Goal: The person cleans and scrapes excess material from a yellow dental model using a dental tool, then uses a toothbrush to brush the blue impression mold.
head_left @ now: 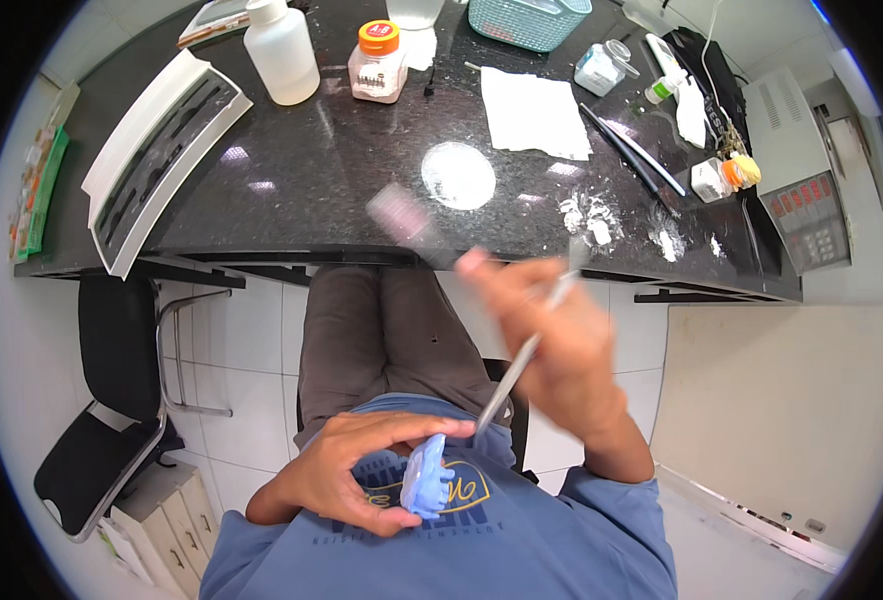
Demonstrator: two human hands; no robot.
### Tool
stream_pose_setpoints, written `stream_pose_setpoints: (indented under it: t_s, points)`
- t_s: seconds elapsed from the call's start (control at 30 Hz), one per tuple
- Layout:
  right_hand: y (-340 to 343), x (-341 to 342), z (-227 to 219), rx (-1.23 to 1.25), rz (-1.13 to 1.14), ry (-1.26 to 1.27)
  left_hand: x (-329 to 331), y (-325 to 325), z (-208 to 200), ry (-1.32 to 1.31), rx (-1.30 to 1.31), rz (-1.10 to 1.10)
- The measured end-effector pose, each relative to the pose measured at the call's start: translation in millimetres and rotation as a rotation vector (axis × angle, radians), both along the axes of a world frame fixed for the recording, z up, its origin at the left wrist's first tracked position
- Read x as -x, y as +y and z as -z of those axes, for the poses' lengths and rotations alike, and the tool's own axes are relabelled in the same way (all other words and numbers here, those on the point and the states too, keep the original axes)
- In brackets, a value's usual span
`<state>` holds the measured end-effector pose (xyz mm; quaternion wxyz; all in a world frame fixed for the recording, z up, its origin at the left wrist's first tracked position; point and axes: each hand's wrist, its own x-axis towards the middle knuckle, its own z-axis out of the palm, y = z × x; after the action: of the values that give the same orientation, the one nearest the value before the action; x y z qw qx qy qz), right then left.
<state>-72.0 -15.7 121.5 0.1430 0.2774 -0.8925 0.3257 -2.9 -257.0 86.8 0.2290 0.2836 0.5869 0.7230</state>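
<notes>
My left hand [361, 465] is closed, thumb and fingers pinching a small blue dental cast [426, 480] by its ends in front of my shirt. Bumps like teeth run along the cast's right side. Blurred by motion, my right hand [556, 330] is raised to the right of it. A slim metal hand tool [511, 380] passes through its curled fingers, the lower end close to my left fingertip. Ahead of the right hand, over the counter's front edge, is a smeared pinkish, brush-like thing [401, 215]; its kind and whether the hand holds it are unclear.
On the black counter [341, 180] lie a round white disc [458, 175], a white cloth [534, 112], white powder piles [591, 220] and dark pen-like tools [626, 150]. A white bottle [281, 55] and an orange-lidded jar [378, 65] stand farther back. Left is a black chair [116, 350].
</notes>
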Motion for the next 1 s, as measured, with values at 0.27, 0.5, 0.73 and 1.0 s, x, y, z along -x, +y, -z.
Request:
stream_pose_setpoints:
  t_s: [0.27,0.5,0.73,1.0]
  points:
    - [21.6,37.5,-4.1,-0.171,0.253,0.021,-5.9,-0.3,9.2,-0.123,-0.033,-0.051]
    - [11.0,8.3,-2.0,0.079,-0.023,-0.147,-3.9,-8.4,5.1,-0.022,-0.057,0.014]
    - [2.3,-20.0,-0.2,0.019,-0.067,-0.24,-0.1,-7.4,8.0,-0.028,-0.093,0.055]
    - [76.2,-2.7,-17.9,-0.135,0.619,-0.031,-4.1,-8.9,14.7,0.031,-0.11,0.011]
